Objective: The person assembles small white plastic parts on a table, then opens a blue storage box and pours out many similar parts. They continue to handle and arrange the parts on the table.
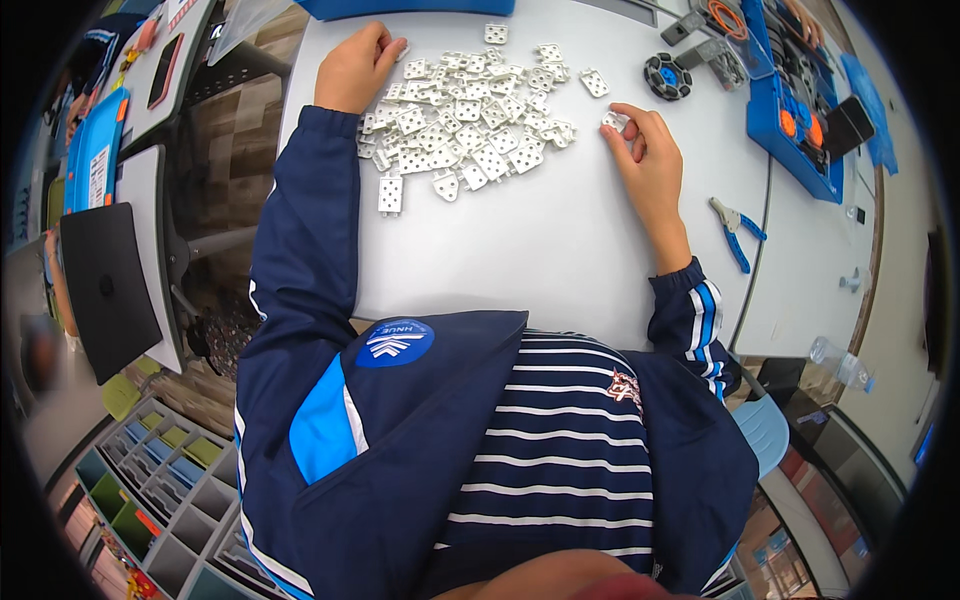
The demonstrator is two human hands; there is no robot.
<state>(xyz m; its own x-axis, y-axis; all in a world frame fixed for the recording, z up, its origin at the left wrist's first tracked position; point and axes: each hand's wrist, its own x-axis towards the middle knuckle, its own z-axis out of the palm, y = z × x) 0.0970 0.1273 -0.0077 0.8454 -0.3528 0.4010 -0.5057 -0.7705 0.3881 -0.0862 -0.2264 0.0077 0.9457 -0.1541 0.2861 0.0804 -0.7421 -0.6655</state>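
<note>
A loose pile of small white plastic building pieces [465, 112] with round dark holes covers the far middle of the table [500, 260]. My left hand [354, 68] is at the pile's far left edge, its thumb and forefinger pinched on a small white piece that is mostly hidden. To the right of the pile, my right hand [648, 152] grips another white piece [614, 121] between thumb and fingers. Single pieces lie apart from the heap: one rectangular piece [390, 193] at the near left, one [594, 81] at the right, one [496, 33] at the far side.
Blue-handled pliers [740, 234] lie right of my right forearm. Beyond that hand is a black wheel with a blue hub [667, 76]. A blue box of parts [800, 150] stands at the far right, a blue bin [405, 8] at the far edge. A dark laptop [108, 285] is at the left.
</note>
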